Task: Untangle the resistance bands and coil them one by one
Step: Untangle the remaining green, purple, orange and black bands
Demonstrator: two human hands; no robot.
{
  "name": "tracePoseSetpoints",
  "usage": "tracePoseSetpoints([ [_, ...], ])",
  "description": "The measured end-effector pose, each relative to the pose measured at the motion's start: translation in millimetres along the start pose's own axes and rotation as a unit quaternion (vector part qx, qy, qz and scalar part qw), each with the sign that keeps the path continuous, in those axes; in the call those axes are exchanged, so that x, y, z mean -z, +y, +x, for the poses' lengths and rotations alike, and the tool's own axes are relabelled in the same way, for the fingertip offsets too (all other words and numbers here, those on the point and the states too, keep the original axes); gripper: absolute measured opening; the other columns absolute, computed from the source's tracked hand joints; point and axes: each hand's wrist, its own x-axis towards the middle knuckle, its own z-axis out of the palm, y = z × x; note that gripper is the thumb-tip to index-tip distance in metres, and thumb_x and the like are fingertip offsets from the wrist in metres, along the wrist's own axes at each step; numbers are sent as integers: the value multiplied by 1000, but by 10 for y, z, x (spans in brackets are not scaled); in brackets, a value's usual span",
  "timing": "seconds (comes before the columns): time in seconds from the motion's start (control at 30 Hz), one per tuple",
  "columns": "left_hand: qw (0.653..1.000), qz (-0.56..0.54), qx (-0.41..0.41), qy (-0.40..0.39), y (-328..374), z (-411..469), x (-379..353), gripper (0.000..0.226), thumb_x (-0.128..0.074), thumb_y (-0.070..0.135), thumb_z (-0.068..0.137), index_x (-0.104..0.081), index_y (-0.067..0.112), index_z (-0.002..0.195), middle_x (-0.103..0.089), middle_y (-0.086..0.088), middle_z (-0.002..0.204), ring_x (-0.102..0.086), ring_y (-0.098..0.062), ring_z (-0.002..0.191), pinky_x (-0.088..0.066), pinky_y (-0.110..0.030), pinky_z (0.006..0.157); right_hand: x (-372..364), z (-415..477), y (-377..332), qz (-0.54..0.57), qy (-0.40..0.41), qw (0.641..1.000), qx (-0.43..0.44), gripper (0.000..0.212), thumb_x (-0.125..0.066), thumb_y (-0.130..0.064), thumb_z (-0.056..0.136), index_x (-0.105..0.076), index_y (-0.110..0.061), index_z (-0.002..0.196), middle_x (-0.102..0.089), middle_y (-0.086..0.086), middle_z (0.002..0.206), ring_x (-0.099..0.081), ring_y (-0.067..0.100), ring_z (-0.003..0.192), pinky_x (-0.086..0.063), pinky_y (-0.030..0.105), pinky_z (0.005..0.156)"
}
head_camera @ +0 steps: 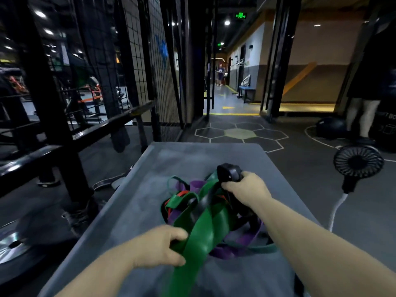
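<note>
Two grips | left hand (158,247) holds green band (205,224) (long axis near-to-far) | right hand (246,189) clutches black coil (229,173)

We see the tangle of bands (214,219) lying on the worktop (132,211), toward its right half. Our left hand (158,247) grips a wide band (192,249) at the tangle's near-left edge. Our right hand (246,189) is at its far-right edge, holding what seems to be a rolled band (228,172) above the heap. Left of the worktop stands a rack (49,116), with a weight plate (12,245) on the floor near-left. A fan (357,161) sits on the floor to the right.
</note>
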Motion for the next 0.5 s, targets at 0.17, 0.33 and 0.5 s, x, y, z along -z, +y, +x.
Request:
tracePoseSetpoints([
  [0.17, 999, 6, -34, 27, 117, 12, -430, 19, -70, 32, 80, -60, 19, 88, -53, 10, 86, -51, -10, 85, -40, -24, 74, -138, -95, 25, -47, 18, 999, 14, 37, -68, -50, 79, -59, -21, 100, -64, 1, 92, -61, 27, 88, -51, 36, 75],
  [0.33, 991, -120, 10, 52, 148, 55, -827, 46, -61, 50, 71, -57, 35, 114, -64, 10, 111, -63, -8, 102, -52, -32, 91, -40, -136, 115, 16, 58, 998, 8, 33, -71, -52, 78, -57, -26, 93, -63, -1, 87, -61, 25, 81, -53, 38, 74],
  [0.5, 957, -267, 75, 87, 358, 151, -875, 67, -65, 49, 52, -60, 29, 115, -67, 9, 110, -63, -7, 101, -51, -28, 94, -38, -217, 219, 11, 5, 998, 56, 30, -78, -50, 72, -61, -29, 86, -69, -5, 85, -65, 20, 80, -56, 40, 76],
])
